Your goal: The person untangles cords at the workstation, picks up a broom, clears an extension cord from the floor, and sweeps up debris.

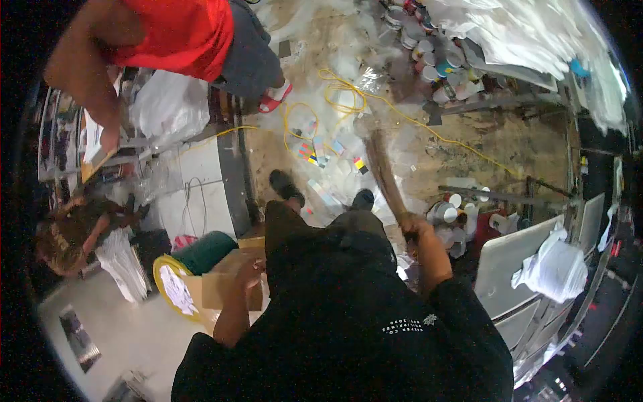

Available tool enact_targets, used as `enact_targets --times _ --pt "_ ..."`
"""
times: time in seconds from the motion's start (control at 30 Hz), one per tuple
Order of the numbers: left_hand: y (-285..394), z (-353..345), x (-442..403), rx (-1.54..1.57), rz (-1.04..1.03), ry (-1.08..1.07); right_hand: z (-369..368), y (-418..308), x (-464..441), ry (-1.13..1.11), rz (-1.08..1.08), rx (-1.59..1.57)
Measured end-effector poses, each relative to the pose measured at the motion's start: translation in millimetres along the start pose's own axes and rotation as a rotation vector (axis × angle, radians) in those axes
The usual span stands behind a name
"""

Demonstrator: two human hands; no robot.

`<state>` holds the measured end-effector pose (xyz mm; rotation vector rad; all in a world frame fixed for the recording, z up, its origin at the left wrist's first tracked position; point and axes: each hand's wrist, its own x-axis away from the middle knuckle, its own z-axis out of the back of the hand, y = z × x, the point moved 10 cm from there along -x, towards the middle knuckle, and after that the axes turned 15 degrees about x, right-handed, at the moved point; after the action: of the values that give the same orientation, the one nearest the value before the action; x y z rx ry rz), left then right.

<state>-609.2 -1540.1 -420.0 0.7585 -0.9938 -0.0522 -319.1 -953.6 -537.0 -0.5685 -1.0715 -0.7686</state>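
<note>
My right hand [416, 229] is wrapped round the near end of a brown broom [383, 171]. The broom reaches forward over the littered floor, and its far end is blurred. At my left side, my left hand [251, 268] is curled in front of a cardboard box [226, 276]. Its fingers show only in part, so I cannot tell whether it grips the box. Small coloured scraps [309, 154] and pale strips [324, 194] lie on the floor ahead of my shoes.
A yellow cord [435, 134] loops across the floor. Ahead on the left stands a person in a red top [177, 37]. Paint tubs [445, 211] cluster at right, beside a metal rack with a white cloth [552, 268]. A yellow-rimmed container [161, 271] stands at left.
</note>
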Motion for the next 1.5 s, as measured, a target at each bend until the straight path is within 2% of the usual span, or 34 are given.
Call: enact_targets --times 0.07,0.1,0.17,0.23,0.27,0.3,0.37,0.4,0.47,0.5,0.53,0.57,0.6,0.67,0.73,0.77,0.83,0.87,0.9,0.93,0.97,1.0,1.03,1.07,1.17,1.2,1.3,1.33,1.4,1.43,1.47,1.5 --pt "31.5 -38.5 39.4 0.11 0.221 0.02 -10.9 9.7 28.1 -0.054 0.014 0.075" --pt "37.3 -46.9 46.3 0.118 0.235 0.039 -21.8 18.3 27.5 -0.076 0.035 0.064" --pt "57.8 -50.9 54.9 0.057 0.139 0.127 -50.8 39.9 23.0 -0.125 0.067 0.028" --pt "69.1 -59.3 54.3 0.037 0.216 0.13 -75.5 55.6 22.3 -0.175 0.08 -0.029" --pt "66.4 -63.0 54.7 0.022 0.278 0.124 -56.2 52.4 58.8 -0.174 0.055 0.064" --pt "24.9 -66.3 33.8 0.009 0.255 0.106 -52.6 54.0 72.3 -0.179 0.05 0.056" --pt "-54.2 -73.5 -6.5 -0.018 0.209 0.069 -41.7 61.7 91.4 -0.137 0.063 0.338" --pt "-48.7 -74.0 -12.8 -0.012 0.205 0.066 -32.5 67.3 110.7 -0.168 0.0 0.284" --pt "33.5 -69.4 -24.2 0.255 -0.249 -0.035 -41.2 82.7 112.3 -0.179 0.065 0.27" --pt "68.7 -67.0 -25.2 0.26 -0.25 -0.031 -47.0 83.4 111.7 -0.195 0.135 0.247" --pt "124.1 -73.2 -20.7 0.061 -0.332 -0.025 -4.4 66.6 152.9 -0.215 -0.031 0.237" --pt "172.9 -83.5 -11.0 -0.14 -0.411 -0.022 -25.0 83.6 134.7 -0.216 -0.032 0.238" --pt "201.6 -90.9 -4.0 -0.139 -0.414 -0.023 -59.0 106.3 100.3 -0.204 0.036 0.281" --pt "205.7 -89.3 -2.2 -0.103 0.009 0.108 -65.1 115.2 96.0 -0.18 0.1 0.327" --pt "234.4 -94.5 16.6 -0.062 -0.045 0.121 -35.3 97.0 139.0 -0.187 0.121 -0.324" --pt "239.0 -94.7 24.7 -0.025 -0.09 0.13 -33.6 97.0 130.6 -0.184 0.119 -0.318" --pt "194.9 -95.1 19.0 0.001 -0.173 0.146 -36.4 125.3 108.2 -0.276 -0.099 0.325" --pt "182.7 -94.0 19.3 0.02 -0.256 0.16 -29.9 124.8 112.6 -0.277 -0.106 0.328" --pt "193.4 -91.8 30.0 0.025 -0.258 0.153 -16.7 107.6 120.8 -0.218 0.033 0.288" --pt "196.7 -87.5 45.3 0.071 -0.029 0.153 -4.0 90.5 130.9 -0.16 0.171 0.247" --pt "184.2 -86.9 60.0 0.114 0.202 0.149 1.0 89.9 137.1 -0.163 0.159 0.248" --pt "156.5 -87.0 59.0 0.118 0.202 0.139 16.7 95.5 139.8 -0.063 0.07 0.242" --pt "99.9 -86.1 51.2 0.101 0.217 0.119 30.2 102.4 143.1 0.038 -0.02 0.235" --pt "37.4 -83.6 41.6 0.083 0.231 0.099 -15.6 119.4 105.6 -0.007 0.255 0.199" --pt "-140.9 -64.7 -17.1 -0.416 0.03 -0.169 -86.4 214.2 32.0 -0.206 0.253 -0.702" --pt "-140.3 -44.6 -38.5 -0.437 0.002 -0.179 -88.4 199.7 42.0 -0.181 0.25 -0.728" --pt "-113.3 -6.5 -100.5 0.081 -0.119 -0.086 -16.4 154.1 115.2 0.311 0.062 0.117" --pt "-118.8 2.4 -117.6 0.263 -0.146 -0.055 -13.9 94.3 148.7 0.408 0.469 0.627" --pt "102.4 50.6 -76.3 -0.091 -0.145 0.064 -59.0 118.0 104.3 0.361 0.413 0.644" --pt "64.0 69.2 -109.0 0.262 -0.112 -0.012 -80.2 131.0 92.0 0.307 0.369 0.66" --pt "40.1 85.7 -145.0 0.615 -0.087 -0.088 -65.0 116.9 111.9 0.319 0.357 0.661" --pt "58.5 86.6 -153.6 0.617 -0.104 -0.095 -30.9 99.1 144.4 0.378 0.309 0.369"
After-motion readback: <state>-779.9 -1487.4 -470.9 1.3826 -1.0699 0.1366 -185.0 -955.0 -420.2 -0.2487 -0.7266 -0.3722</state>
